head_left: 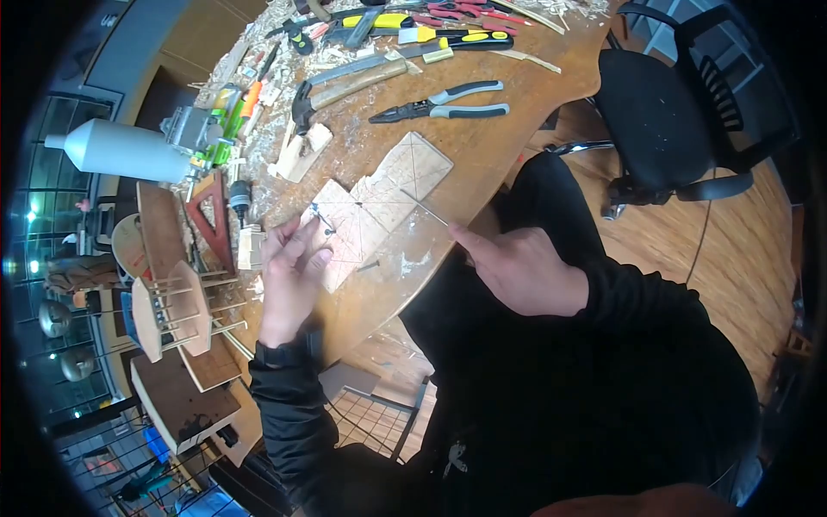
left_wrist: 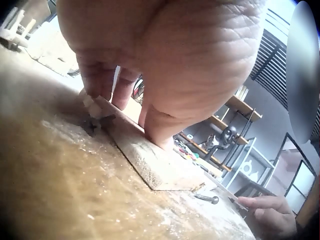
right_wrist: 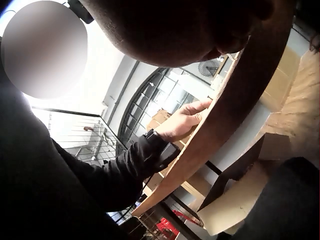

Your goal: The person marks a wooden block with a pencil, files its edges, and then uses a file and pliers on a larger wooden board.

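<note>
On the table lies a pale wooden board point(head_left: 343, 246) marked with red lines; a notched wooden board point(head_left: 426, 164) with pencil-like lines meets it. My left hand point(head_left: 293, 274) rests on the left end of the red-lined board, fingers and thumb pointing down onto it in the left wrist view. A small dark bolt-like piece point(head_left: 328, 227) lies by those fingers. My right hand point(head_left: 530, 274) grips a thin metal rod point(head_left: 428, 210), its index finger stretched along it and its tip over the notched board. A screw point(left_wrist: 206, 198) lies beside the board end.
Grey-handled pliers point(head_left: 439, 106), a hammer point(head_left: 357, 84) and a wood offcut point(head_left: 301, 155) lie beyond the boards. To the left are a red triangle square point(head_left: 208, 220), a screwdriver-like tool point(head_left: 239, 200) and a spray gun point(head_left: 129, 146). Wood shavings and several tools cover the far side.
</note>
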Motion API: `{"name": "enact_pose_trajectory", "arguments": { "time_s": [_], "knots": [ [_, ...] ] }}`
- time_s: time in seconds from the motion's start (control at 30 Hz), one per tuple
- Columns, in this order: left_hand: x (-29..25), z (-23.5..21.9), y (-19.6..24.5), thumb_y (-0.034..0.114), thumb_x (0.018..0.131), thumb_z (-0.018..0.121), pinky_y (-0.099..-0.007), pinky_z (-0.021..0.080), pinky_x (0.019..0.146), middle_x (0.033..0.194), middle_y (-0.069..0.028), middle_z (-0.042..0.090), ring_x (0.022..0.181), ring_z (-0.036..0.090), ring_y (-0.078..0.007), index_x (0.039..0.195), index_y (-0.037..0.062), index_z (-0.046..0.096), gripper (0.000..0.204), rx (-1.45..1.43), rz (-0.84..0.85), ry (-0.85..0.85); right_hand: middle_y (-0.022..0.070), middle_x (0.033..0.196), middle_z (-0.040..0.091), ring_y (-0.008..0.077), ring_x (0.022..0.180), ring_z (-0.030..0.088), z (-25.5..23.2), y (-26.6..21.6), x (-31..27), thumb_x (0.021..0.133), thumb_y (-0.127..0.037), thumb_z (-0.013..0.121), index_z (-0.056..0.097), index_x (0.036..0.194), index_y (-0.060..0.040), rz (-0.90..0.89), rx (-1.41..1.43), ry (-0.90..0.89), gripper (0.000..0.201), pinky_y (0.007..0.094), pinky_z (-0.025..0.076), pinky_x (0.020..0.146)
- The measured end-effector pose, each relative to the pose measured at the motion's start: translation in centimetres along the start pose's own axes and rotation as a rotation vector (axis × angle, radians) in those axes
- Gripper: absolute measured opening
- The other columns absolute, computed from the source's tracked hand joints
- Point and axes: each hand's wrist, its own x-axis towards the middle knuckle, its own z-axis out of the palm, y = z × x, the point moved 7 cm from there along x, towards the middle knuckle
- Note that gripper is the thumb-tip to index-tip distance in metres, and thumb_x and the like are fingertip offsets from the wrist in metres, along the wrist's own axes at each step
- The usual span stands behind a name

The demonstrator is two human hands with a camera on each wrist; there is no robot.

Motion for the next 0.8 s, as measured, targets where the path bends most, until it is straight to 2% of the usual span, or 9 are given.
{"name": "enact_pose_trajectory", "arguments": {
  "time_s": [0.13, 0.27, 0.37, 0.4, 0.47, 0.6, 0.67, 0.7, 0.8],
  "knots": [
    [0.0, 0.3, -0.2, 0.001, 0.088, 0.080, -0.0380, 0.052, 0.107, 0.139, -0.0205, 0.057, 0.129, 0.055, -0.0324, 0.135, 0.0023, 0.071, 0.047, -0.052, 0.012, -0.046, 0.0120, 0.068, 0.066, 0.0325, 0.058, 0.067, 0.6, 0.6, -0.5, 0.089, -0.004, 0.063, 0.053, 0.146, 0.0043, -0.043, 0.074, 0.045, 0.058, 0.0454, 0.051, 0.052],
    [-0.4, 0.7, -1.4, -0.003, 0.092, 0.076, -0.0331, 0.059, 0.102, 0.148, -0.0214, 0.049, 0.135, 0.054, -0.0306, 0.139, 0.0019, 0.068, 0.048, -0.153, -0.095, -0.106, 0.0113, 0.069, 0.066, 0.0312, 0.058, 0.067, 0.8, 1.0, 0.4, 0.089, -0.003, 0.063, 0.050, 0.148, 0.0073, -0.069, 0.127, 0.073, 0.061, 0.0439, 0.051, 0.052],
    [-0.5, 0.7, -1.1, -0.003, 0.092, 0.075, -0.0325, 0.060, 0.100, 0.150, -0.0210, 0.048, 0.138, 0.053, -0.0297, 0.140, 0.0026, 0.067, 0.049, -0.166, -0.101, -0.108, 0.0090, 0.068, 0.067, 0.0279, 0.059, 0.068, 1.3, 1.4, -0.2, 0.089, -0.004, 0.065, 0.048, 0.150, 0.0088, -0.047, 0.151, 0.067, 0.065, 0.0482, 0.054, 0.062],
    [-0.6, 0.6, -1.0, -0.003, 0.092, 0.075, -0.0325, 0.060, 0.100, 0.150, -0.0210, 0.048, 0.138, 0.053, -0.0297, 0.140, 0.0026, 0.067, 0.049, -0.161, -0.116, -0.113, 0.0083, 0.067, 0.067, 0.0269, 0.059, 0.068, 1.3, 1.4, -0.2, 0.088, -0.004, 0.065, 0.047, 0.151, 0.0092, -0.043, 0.161, 0.056, 0.066, 0.0496, 0.055, 0.066],
    [-0.5, 0.6, -0.4, -0.010, 0.095, 0.068, -0.0323, 0.056, 0.103, 0.154, -0.0153, 0.045, 0.133, 0.056, -0.0231, 0.145, 0.0079, 0.065, 0.053, -0.200, -0.121, -0.119, 0.0125, 0.074, 0.068, 0.0313, 0.056, 0.068, 0.8, 1.8, 0.3, 0.083, 0.000, 0.072, 0.053, 0.150, 0.0016, -0.045, 0.191, 0.072, 0.069, 0.0426, 0.056, 0.053],
    [-0.4, 0.5, -0.3, -0.007, 0.095, 0.070, -0.0326, 0.056, 0.103, 0.154, -0.0163, 0.046, 0.135, 0.055, -0.0248, 0.146, 0.0066, 0.064, 0.053, -0.217, -0.149, -0.129, 0.0104, 0.069, 0.066, 0.0297, 0.055, 0.067, 1.0, 2.6, -0.4, 0.083, -0.001, 0.072, 0.053, 0.150, 0.0013, -0.045, 0.174, -0.032, 0.070, 0.0416, 0.055, 0.051],
    [-0.3, 0.1, 0.1, -0.004, 0.091, 0.075, -0.0349, 0.058, 0.103, 0.153, -0.0205, 0.050, 0.137, 0.055, -0.0311, 0.143, 0.0053, 0.065, 0.054, -0.112, -0.129, -0.111, 0.0074, 0.063, 0.064, 0.0263, 0.058, 0.065, 0.4, 2.4, -0.2, 0.086, -0.005, 0.069, 0.047, 0.152, 0.0083, -0.071, 0.154, -0.046, 0.070, 0.0520, 0.053, 0.075],
    [0.3, -0.2, 1.1, -0.001, 0.089, 0.077, -0.0384, 0.052, 0.110, 0.148, -0.0216, 0.056, 0.137, 0.056, -0.0333, 0.146, 0.0049, 0.062, 0.060, 0.073, -0.056, -0.131, 0.0087, 0.063, 0.063, 0.0273, 0.059, 0.066, 0.5, 2.8, 0.3, 0.086, -0.004, 0.069, 0.049, 0.150, 0.0085, -0.086, 0.262, 0.026, 0.068, 0.0491, 0.054, 0.071],
    [0.7, -0.4, 1.8, 0.003, 0.087, 0.079, -0.0397, 0.046, 0.114, 0.143, -0.0226, 0.061, 0.135, 0.058, -0.0350, 0.152, 0.0051, 0.056, 0.069, 0.058, -0.084, -0.095, 0.0130, 0.070, 0.067, 0.0326, 0.063, 0.068, 0.6, 2.8, -0.4, 0.086, 0.000, 0.070, 0.051, 0.147, 0.0071, -0.054, 0.283, -0.015, 0.064, 0.0434, 0.056, 0.062]
  ]
}}
